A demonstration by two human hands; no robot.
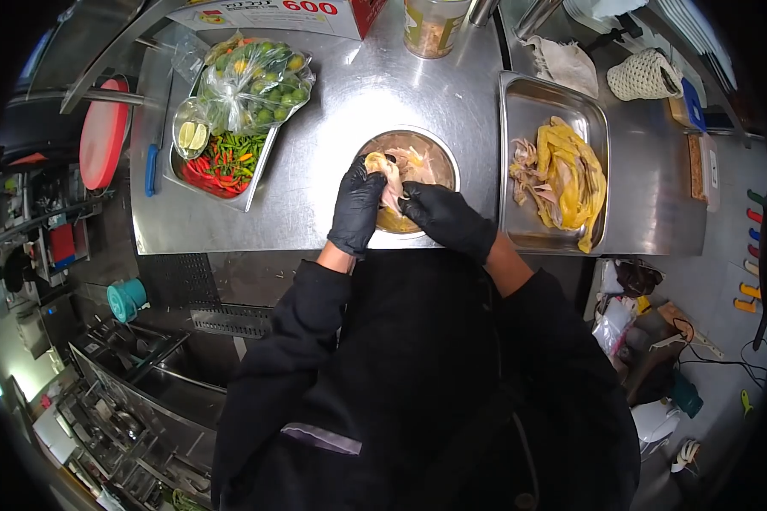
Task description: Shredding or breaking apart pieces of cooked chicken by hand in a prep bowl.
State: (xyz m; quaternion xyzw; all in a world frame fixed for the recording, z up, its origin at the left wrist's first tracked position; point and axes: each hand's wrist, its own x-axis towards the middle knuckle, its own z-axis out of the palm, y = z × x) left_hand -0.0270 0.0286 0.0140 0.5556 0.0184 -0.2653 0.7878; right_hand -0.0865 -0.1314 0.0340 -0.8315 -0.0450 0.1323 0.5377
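Note:
Both my hands wear black gloves and meet over a round steel bowl [455, 167] near the counter's front edge. Between them is a piece of pale poultry meat [390, 179] with some yellowish skin. My left hand [356, 207] grips its upper part, fingers curled around it. Lower down, my right hand [446, 216] pinches the meat's side; its fingertips are partly hidden. Inside the bowl lie shreds of light meat [420, 165]. To the right, a deep steel tray [506, 115] holds yellow-skinned poultry [565, 185] and a small heap of bony scraps [524, 167].
At left, a steel pan [255, 185] holds red and green chillies [227, 160], a bag of limes [262, 86] and a small cup of cut limes [193, 135]. A blue-handled knife [151, 169] lies beside it. A carton [281, 19] and clear tub [434, 29] stand behind.

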